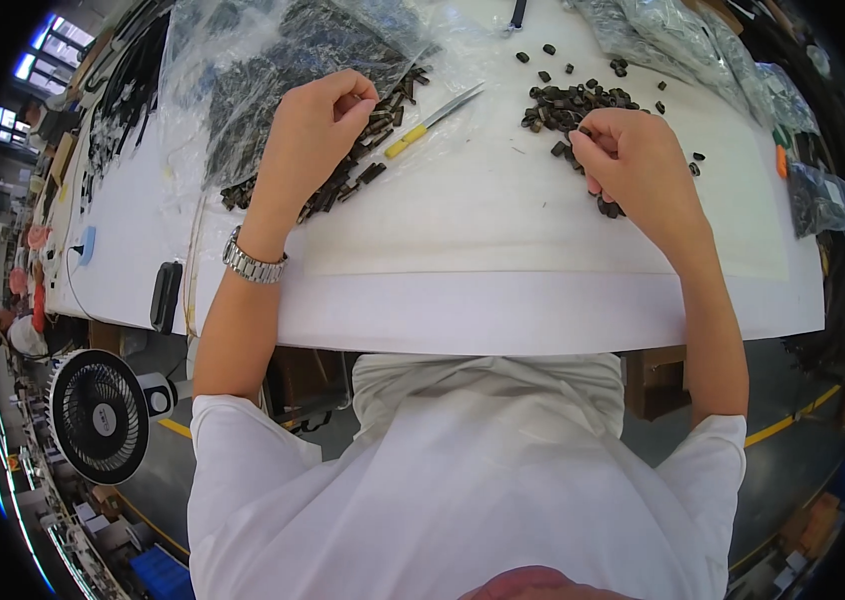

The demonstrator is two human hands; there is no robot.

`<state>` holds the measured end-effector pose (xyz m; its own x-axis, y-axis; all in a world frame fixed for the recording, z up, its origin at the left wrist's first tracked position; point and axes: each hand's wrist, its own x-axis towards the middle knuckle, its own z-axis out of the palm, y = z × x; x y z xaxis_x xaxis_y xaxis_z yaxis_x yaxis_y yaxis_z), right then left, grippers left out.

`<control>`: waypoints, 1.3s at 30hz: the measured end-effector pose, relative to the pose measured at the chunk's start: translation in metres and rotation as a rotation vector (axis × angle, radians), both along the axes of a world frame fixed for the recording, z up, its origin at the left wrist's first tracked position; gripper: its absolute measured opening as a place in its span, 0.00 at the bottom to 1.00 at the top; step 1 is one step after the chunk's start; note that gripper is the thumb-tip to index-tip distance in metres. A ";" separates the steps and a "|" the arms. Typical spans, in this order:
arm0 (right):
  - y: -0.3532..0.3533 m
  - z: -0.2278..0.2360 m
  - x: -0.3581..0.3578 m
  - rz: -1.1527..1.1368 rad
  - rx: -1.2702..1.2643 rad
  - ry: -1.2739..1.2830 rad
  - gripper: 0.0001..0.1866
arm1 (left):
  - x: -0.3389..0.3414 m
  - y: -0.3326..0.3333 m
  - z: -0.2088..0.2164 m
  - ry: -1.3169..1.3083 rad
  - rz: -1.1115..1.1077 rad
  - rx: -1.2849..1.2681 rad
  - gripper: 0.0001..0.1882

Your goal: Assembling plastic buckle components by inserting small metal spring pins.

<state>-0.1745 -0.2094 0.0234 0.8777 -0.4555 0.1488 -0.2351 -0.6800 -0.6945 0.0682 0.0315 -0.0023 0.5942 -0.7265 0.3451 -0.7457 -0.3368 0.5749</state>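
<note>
My left hand (321, 120), with a metal-band watch (255, 262) at its wrist, is above a heap of small dark tube-like pieces (368, 140). Its fingers are curled together, and whatever they may hold is hidden. Over on the right, my right hand (635, 165) is at the near edge of a pile of short black pieces (583, 103). Thumb and fingertips are closed there, but I cannot make out what lies between them. Between the hands, closer to the left one, rests a slim pointed metal tool with a yellow grip (413, 138).
A large clear plastic bag (293, 70) of dark pieces lies at the far left. More plastic bags (683, 45) lie at the far right. A black fan (100, 415) stands left of me, below the table edge. The white table (503, 310) ends just before my body.
</note>
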 end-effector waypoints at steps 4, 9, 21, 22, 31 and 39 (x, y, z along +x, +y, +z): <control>-0.008 0.012 -0.014 -0.072 -0.538 0.224 0.20 | 0.004 -0.005 -0.003 -0.275 -0.057 0.137 0.08; 0.025 0.001 0.003 0.161 -0.508 -0.032 0.19 | 0.000 -0.009 -0.007 -0.528 -0.060 0.278 0.08; 0.042 -0.045 0.033 0.292 0.289 -0.154 0.13 | -0.024 -0.020 0.006 -0.328 -0.009 0.213 0.07; 0.041 -0.048 0.033 0.297 0.237 -0.168 0.13 | -0.022 -0.017 0.001 -0.406 -0.044 0.231 0.08; 0.042 -0.052 0.029 0.359 0.283 -0.160 0.14 | -0.018 -0.011 0.006 -0.286 -0.063 0.227 0.10; 0.036 -0.040 0.032 0.310 0.623 -0.104 0.13 | -0.033 -0.021 0.023 -0.172 -0.026 0.161 0.11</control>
<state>-0.1423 -0.1733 -0.0161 0.9762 -0.2145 0.0320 -0.0058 -0.1733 -0.9849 0.0356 0.0102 0.0210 0.5173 -0.7947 0.3177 -0.8375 -0.3936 0.3791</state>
